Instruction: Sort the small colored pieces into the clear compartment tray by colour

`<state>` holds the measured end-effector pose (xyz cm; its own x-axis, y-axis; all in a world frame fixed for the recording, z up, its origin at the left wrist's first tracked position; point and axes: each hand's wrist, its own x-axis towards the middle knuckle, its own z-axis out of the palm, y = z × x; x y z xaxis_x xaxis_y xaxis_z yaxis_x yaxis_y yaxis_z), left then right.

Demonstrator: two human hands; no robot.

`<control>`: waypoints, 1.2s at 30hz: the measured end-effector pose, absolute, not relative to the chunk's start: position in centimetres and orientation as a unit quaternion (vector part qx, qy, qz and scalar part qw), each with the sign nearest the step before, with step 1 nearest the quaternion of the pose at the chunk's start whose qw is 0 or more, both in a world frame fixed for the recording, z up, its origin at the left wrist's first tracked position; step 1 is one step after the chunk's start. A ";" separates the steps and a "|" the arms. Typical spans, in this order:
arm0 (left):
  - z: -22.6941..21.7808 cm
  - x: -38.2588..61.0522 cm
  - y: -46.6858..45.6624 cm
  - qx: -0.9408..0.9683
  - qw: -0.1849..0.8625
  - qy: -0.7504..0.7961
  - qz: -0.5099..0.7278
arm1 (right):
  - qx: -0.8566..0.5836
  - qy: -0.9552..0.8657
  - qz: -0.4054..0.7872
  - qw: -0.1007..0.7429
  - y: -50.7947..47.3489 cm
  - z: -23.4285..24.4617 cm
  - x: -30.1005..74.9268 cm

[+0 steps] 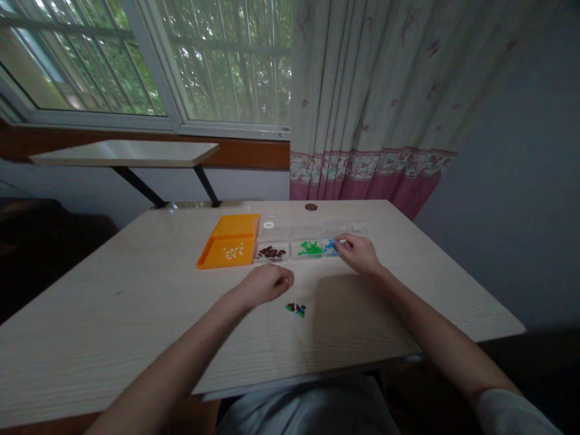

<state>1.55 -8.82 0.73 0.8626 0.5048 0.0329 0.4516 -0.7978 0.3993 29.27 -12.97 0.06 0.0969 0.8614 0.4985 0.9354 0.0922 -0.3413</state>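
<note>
My left hand [267,282] rests on the table with its fingers curled into a loose fist, just above a small pile of mixed coloured beads [296,308]. My right hand [357,252] reaches to the clear compartment box [290,232], fingertips pinched over the blue beads [330,246] in its right front cell. What the pinch holds is too small to see. Green beads [310,248] fill the neighbouring cell and dark brown beads [270,252] the one left of that.
An orange tray [235,228] with white beads [234,251] lies left of the clear box. The pale wooden table [136,302] stands under a window with a shelf [122,152]; a patterned curtain [362,103] hangs at the back right.
</note>
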 end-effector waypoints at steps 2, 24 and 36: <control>0.6 1.4 -8.6 0.950 0.190 0.238 0.067 | -0.693 -0.654 -0.051 0.300 -12.9 0.0 29.6; 0.9 1.7 -9.1 0.966 0.109 0.227 0.064 | -0.571 -0.784 0.005 0.245 -14.9 -1.3 23.6; 1.4 2.3 -9.9 0.958 0.130 0.217 0.137 | -0.527 -0.808 0.020 0.261 -15.7 -1.3 22.4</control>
<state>2.29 -9.92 1.35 0.8686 0.4506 0.2062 0.3792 -0.8723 0.3087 22.38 -15.67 -1.30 -0.3080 0.8628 0.4008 0.8419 0.4434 -0.3076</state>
